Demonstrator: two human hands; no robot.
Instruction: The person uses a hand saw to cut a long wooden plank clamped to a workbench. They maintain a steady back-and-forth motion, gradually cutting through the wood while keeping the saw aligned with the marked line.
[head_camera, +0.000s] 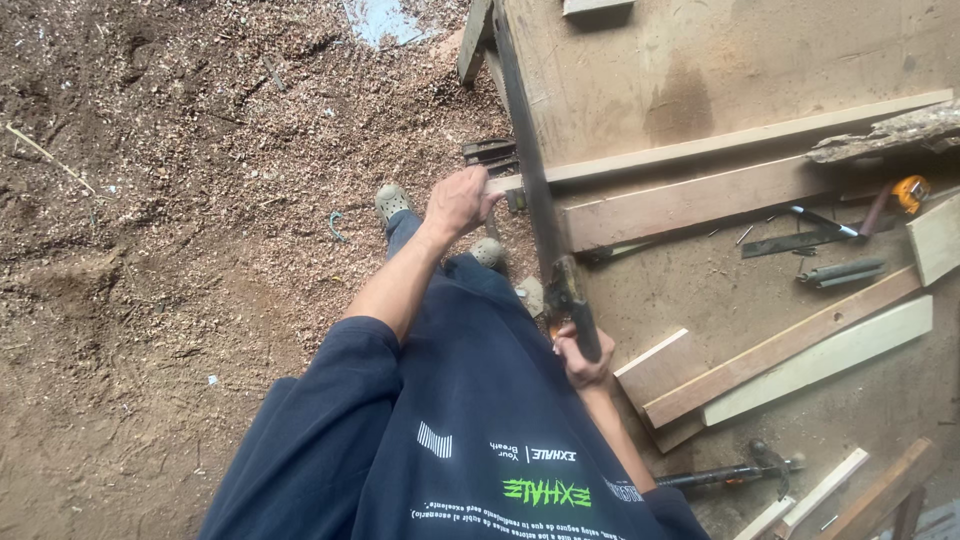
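Sawdust floor, desk (700, 60): left hand (458, 203) clamps plank (700, 150) end steady, right hand (580, 360) grips saw (535, 190) handle across it.

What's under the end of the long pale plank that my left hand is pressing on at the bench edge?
The long pale wooden plank lies on the brown plywood benchtop. Its end sticks past the edge, over the sawdust-covered ground. The left hand covers that tip, so anything directly beneath it is hidden.
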